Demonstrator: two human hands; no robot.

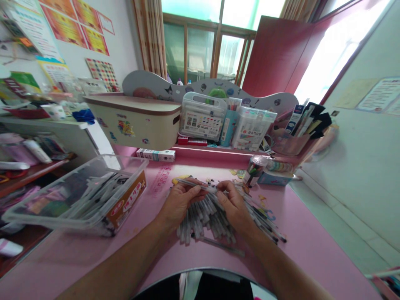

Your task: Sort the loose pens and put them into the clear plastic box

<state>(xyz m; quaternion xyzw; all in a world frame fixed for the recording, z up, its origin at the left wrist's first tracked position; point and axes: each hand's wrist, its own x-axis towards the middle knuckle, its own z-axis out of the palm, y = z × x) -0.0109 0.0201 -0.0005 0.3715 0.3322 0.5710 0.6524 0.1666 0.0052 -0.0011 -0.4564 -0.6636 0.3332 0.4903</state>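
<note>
Above the middle of the pink desk, my left hand (178,202) is closed around a clear-barrelled pen (186,182), which lies almost level across the fingers. My right hand (233,205) pinches at the pen's right end; the fingertips cover what exactly is there. Directly beneath both hands spreads a pile of similar clear pens (194,221), several with black caps or tips. One loose pen (218,245) lies crosswise at the near side of the pile. To the left stands a clear plastic bin (75,225) holding many more pens and some small bags.
A cream lidded box (134,125), a marker case (203,118) and a second marker set (253,129) line the raised shelf. Below them are a small jar (251,171) and a blue box (273,178). A pink holder (287,141) stands at right.
</note>
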